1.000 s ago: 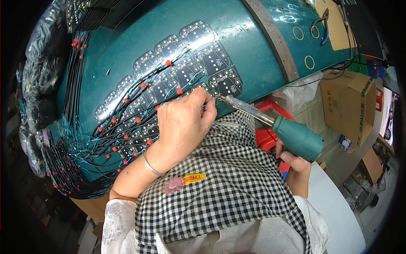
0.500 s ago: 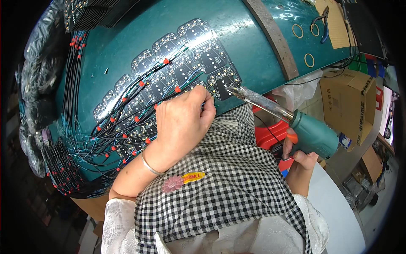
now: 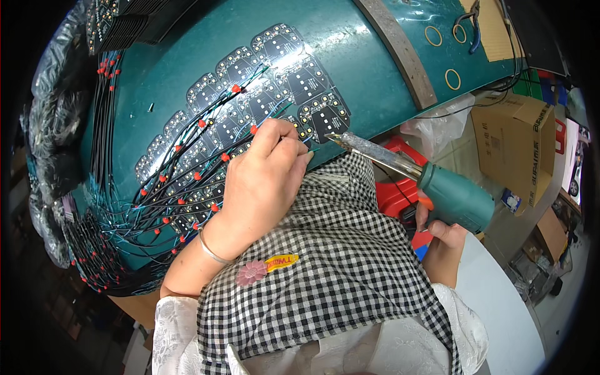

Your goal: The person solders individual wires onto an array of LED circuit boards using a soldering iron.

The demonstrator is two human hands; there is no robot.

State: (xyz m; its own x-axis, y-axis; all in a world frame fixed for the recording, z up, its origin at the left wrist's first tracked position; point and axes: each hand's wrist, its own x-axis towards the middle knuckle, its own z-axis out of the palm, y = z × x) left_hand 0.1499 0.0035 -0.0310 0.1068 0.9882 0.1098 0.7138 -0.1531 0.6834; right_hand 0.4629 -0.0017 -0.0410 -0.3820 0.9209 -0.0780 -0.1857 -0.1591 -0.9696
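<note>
My left hand [image 3: 265,178] is closed in a pinch over the near edge of a panel of black circuit boards [image 3: 324,119]. A thin green wire end [image 3: 314,150] sticks out past its fingertips. My right hand [image 3: 442,234] grips a soldering gun [image 3: 459,197] with a green body. Its metal tip [image 3: 334,136] points left, at or just above the board at the panel's right end; contact cannot be made out. Black cables [image 3: 209,119] with red bands and thin bared wire ends lie across the panel and run under my left hand.
A dark metal bar [image 3: 397,53] crosses the green tabletop [image 3: 350,69]. Beyond it lie rubber bands [image 3: 452,79] and pliers [image 3: 476,28]. More cable bundles [image 3: 94,250] hang at the left edge, near stacked boards [image 3: 128,28]. A cardboard box [image 3: 509,140] stands at right.
The left hand's fingers have turned, so a green wire end now shows beyond them. The soldering gun stays nearly in place, and the whole view has shifted slightly.
</note>
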